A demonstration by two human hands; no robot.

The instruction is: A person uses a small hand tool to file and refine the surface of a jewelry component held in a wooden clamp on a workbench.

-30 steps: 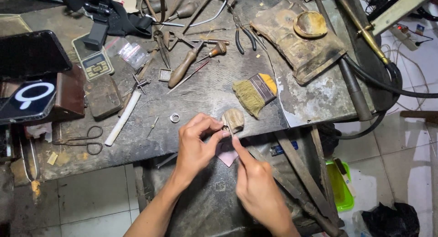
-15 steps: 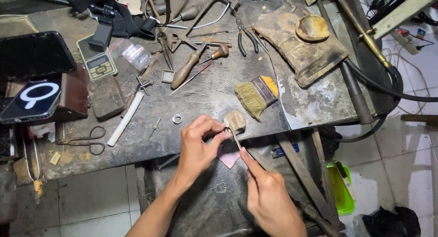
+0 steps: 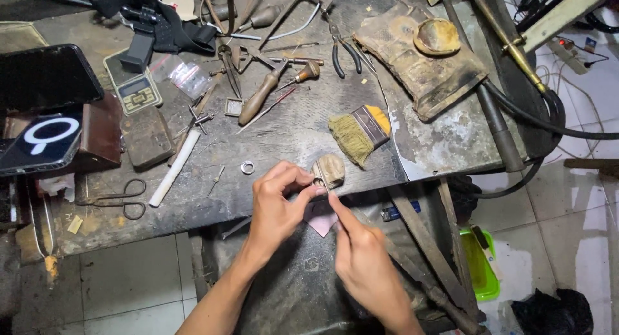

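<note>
small ring (image 3: 318, 179) pinched by left hand (image 3: 276, 206); right hand (image 3: 361, 257) touching it

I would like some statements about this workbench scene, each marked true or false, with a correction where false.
1. The left hand pinches a small metal piece against the worn wooden bench peg. True.
2. The yellow-handled flat bristle brush lies on the floor. False: it lies on the dark workbench.
3. A small silver ring lies on the bench, apart from both hands. True.
4. The right hand holds the black-handled scissors. False: the scissors lie untouched at the bench's left; the right hand works a thin tool at the peg.
</note>
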